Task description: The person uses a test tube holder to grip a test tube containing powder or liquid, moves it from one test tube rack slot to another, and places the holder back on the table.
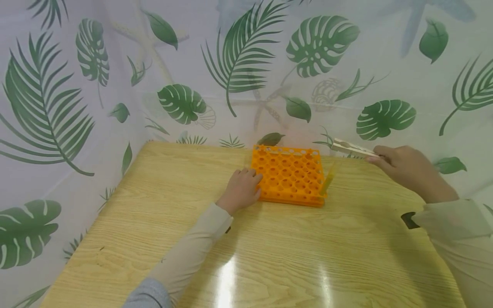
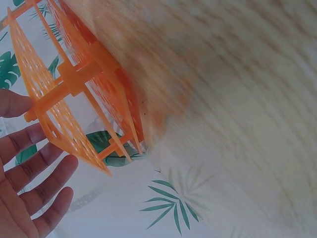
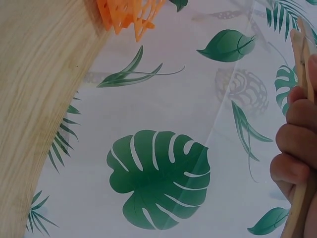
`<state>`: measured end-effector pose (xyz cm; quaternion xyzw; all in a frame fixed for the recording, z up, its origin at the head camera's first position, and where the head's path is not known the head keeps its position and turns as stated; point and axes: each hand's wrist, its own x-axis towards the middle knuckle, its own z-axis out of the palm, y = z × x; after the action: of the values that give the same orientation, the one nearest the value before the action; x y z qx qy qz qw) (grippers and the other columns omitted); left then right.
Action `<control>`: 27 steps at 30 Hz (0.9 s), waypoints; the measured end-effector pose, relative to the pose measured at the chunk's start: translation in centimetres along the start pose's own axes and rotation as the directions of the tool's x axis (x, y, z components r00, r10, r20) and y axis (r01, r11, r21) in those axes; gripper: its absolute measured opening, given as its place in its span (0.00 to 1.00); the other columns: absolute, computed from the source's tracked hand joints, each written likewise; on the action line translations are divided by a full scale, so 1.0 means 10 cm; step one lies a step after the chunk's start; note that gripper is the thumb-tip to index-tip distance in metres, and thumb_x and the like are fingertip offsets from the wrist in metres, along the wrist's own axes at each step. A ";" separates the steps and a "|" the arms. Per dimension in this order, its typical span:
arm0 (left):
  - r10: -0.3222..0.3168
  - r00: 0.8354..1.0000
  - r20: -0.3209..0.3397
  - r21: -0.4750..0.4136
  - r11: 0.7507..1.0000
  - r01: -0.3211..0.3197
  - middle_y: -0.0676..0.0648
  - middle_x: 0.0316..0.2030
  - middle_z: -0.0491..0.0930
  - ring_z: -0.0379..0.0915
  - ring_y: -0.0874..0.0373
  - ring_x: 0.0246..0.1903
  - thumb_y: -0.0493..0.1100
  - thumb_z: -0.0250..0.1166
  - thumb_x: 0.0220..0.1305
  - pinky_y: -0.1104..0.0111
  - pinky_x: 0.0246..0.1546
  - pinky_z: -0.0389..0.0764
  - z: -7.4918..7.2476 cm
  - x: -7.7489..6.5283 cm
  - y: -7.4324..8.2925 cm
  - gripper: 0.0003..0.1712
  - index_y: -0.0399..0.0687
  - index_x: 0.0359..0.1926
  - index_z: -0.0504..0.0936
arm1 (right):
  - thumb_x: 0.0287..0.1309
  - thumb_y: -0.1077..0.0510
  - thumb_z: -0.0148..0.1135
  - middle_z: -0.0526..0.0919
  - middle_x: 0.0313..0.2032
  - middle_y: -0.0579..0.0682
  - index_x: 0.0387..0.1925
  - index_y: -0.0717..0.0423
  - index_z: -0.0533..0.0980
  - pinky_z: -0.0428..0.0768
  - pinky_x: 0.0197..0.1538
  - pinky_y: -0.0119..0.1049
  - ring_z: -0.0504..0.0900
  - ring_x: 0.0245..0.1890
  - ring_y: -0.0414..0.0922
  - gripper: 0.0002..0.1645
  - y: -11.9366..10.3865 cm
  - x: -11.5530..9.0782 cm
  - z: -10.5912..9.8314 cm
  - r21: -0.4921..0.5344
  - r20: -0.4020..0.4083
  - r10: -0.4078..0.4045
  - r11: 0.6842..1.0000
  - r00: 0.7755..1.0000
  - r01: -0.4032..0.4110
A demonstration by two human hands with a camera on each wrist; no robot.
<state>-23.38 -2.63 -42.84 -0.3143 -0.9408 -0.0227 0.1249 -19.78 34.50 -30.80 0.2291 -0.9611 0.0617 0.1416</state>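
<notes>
An orange test tube rack (image 1: 289, 175) with rows of round holes stands on the table near its back edge. My left hand (image 1: 240, 190) holds the rack's left end; in the left wrist view its thumb (image 2: 15, 104) and index finger meet the corner, the other fingers spread beside it. To the right, my right hand (image 1: 404, 167) grips a wooden test tube clamp (image 1: 354, 148), raised and pointing left. Below the clamp's tip, a slim test tube with yellow liquid (image 1: 328, 179) leans at the rack's right front corner. The right wrist view shows fingers curled round the clamp (image 3: 299, 208).
The wooden table (image 1: 185, 171) meets a leaf-patterned sheet (image 1: 127, 85) at the back and left. Dark wrist camera parts (image 1: 410, 220) show under the right sleeve. Light glares off the table front.
</notes>
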 end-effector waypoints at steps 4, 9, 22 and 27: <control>0.001 1.000 -0.009 0.000 1.000 -0.001 0.51 0.31 0.76 0.69 0.56 0.30 0.48 0.60 0.61 0.67 0.31 0.68 0.00 0.00 0.00 0.10 0.49 0.39 0.78 | 0.64 0.51 0.54 0.55 0.14 0.40 0.23 0.49 0.64 0.57 0.25 0.31 0.53 0.15 0.36 0.15 -0.01 0.00 0.00 -0.010 -0.012 -0.029 1.000 1.000 0.029; -0.003 1.000 -0.001 0.001 1.000 0.003 0.51 0.32 0.76 0.68 0.56 0.30 0.48 0.60 0.61 0.68 0.31 0.67 0.00 0.00 0.00 0.10 0.49 0.40 0.78 | 0.63 0.51 0.55 0.56 0.14 0.39 0.24 0.47 0.67 0.58 0.25 0.31 0.54 0.15 0.35 0.13 -0.02 -0.02 0.01 0.002 -0.023 -0.055 0.998 0.998 0.055; -0.006 1.000 0.011 0.001 1.000 0.006 0.50 0.32 0.76 0.68 0.56 0.30 0.49 0.59 0.61 0.68 0.32 0.67 -0.02 -0.01 0.01 0.11 0.49 0.41 0.78 | 0.62 0.52 0.57 0.55 0.13 0.37 0.26 0.48 0.71 0.59 0.25 0.30 0.53 0.15 0.32 0.10 -0.04 -0.05 0.05 0.003 -0.051 -0.111 0.994 0.993 0.111; -0.008 1.000 0.013 -0.003 1.000 0.008 0.50 0.32 0.76 0.68 0.56 0.31 0.48 0.59 0.61 0.67 0.32 0.68 -0.03 -0.01 0.02 0.11 0.49 0.41 0.78 | 0.61 0.51 0.57 0.54 0.14 0.36 0.25 0.47 0.69 0.58 0.25 0.30 0.54 0.16 0.32 0.11 -0.03 -0.08 0.08 0.003 -0.047 -0.101 0.995 0.994 0.101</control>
<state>-23.15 -2.60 -42.57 -0.3110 -0.9427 -0.0228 0.1183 -19.13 34.40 -31.84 0.2762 -0.9445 0.0624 0.1666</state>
